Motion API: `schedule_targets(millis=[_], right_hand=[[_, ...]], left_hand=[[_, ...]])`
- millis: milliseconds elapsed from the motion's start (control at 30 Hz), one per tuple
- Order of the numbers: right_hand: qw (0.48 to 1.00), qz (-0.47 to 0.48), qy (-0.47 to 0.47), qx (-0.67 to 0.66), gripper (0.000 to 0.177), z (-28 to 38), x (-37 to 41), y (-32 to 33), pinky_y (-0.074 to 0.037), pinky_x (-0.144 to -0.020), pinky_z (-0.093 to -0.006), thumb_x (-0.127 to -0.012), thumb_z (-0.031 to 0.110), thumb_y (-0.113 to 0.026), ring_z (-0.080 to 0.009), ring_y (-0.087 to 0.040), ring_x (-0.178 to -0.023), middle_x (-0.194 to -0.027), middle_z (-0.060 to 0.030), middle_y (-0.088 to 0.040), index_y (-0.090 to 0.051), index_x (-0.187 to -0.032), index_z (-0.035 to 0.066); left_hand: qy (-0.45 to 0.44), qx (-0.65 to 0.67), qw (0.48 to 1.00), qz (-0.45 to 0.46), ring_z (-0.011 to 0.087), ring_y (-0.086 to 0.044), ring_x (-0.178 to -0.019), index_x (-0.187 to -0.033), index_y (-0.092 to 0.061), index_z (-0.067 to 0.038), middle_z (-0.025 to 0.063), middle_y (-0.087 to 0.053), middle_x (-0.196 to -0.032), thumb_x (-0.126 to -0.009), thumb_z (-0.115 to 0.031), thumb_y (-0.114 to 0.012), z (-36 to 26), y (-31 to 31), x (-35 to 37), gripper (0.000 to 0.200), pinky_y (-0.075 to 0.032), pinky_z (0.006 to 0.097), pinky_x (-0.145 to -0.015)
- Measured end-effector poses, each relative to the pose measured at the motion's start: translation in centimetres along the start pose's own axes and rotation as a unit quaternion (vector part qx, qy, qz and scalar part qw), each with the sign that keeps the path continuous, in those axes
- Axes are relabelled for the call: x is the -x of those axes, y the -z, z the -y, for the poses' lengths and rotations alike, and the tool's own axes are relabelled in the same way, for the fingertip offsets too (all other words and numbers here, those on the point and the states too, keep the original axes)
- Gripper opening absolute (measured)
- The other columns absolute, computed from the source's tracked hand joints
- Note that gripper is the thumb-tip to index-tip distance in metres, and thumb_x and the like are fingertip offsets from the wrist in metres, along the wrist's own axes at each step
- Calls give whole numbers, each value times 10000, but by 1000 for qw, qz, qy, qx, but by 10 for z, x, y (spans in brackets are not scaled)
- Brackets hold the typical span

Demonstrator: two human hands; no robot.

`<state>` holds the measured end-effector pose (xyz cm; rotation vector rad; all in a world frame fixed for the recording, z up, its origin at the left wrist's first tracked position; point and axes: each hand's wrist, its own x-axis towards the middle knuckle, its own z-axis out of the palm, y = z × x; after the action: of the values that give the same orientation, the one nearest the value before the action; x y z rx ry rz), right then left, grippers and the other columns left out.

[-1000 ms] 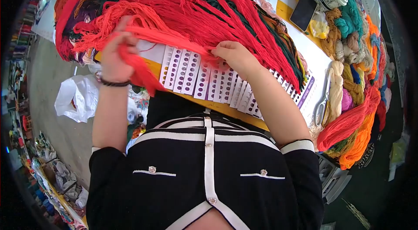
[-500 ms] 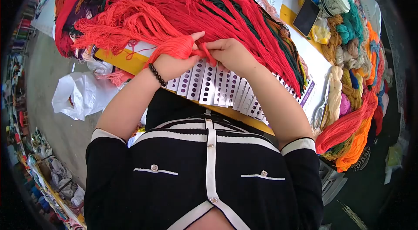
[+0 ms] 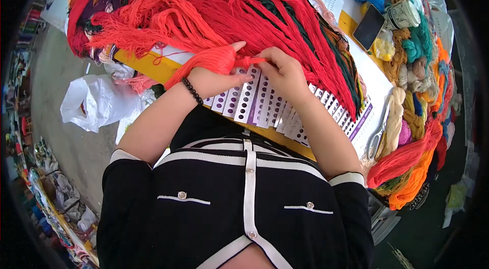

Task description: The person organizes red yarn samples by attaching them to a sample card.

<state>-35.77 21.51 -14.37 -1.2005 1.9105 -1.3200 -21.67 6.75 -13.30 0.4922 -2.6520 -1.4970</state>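
We have the coral-red skein of loose yarn [image 3: 210, 60] gathered across our left hand [image 3: 216, 79], whose fingers curl closed around it with the thumb raised. It sits just above the row of white punched cards [image 3: 249, 103] at the edge of the tabletop [image 3: 145, 68]. Our right hand [image 3: 286, 73] pinches the skein's thin twisted end between its fingertips. We judge the skein light, soft and limp. Its strands will likely slide, splay and snag on the big heap of red yarn [image 3: 239, 9] behind. The bunched neck beside the left thumb looks the surest hold, not the frayed tails.
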Motion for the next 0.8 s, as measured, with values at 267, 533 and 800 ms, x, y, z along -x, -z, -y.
schedule_targets(millis=[267,533,800], right_hand=[[998,-44,20,51,280,6,5,1,-420,-548,-252,-763,60,-649,-105,-509,-583,-655,-31,-533,-551,-1025,59],[964,-64,142,214,203,-4,2,-17,-487,-572,-352,-724,179,-694,-251,-594,-655,-756,-81,-609,-695,-921,130],[980,-58,91,166,217,-3,-3,-12,-489,-620,-334,-717,173,-703,-250,-601,-691,-769,-89,-608,-696,-919,95]], left_hand=[[78,6,996,42,121,-539,-722,-1369,-324,-41,46,-584,-837,-718,-242,-745,-9,2,-1,801,-460,267,-669],[-63,-111,990,-58,251,-609,-793,-1292,-462,-84,124,-634,-865,-779,-142,-624,-7,14,7,541,-479,335,-723],[205,274,939,-25,32,-446,-584,-1329,-411,-54,-50,-511,-673,-845,-70,-519,3,123,20,497,-380,171,-524]])
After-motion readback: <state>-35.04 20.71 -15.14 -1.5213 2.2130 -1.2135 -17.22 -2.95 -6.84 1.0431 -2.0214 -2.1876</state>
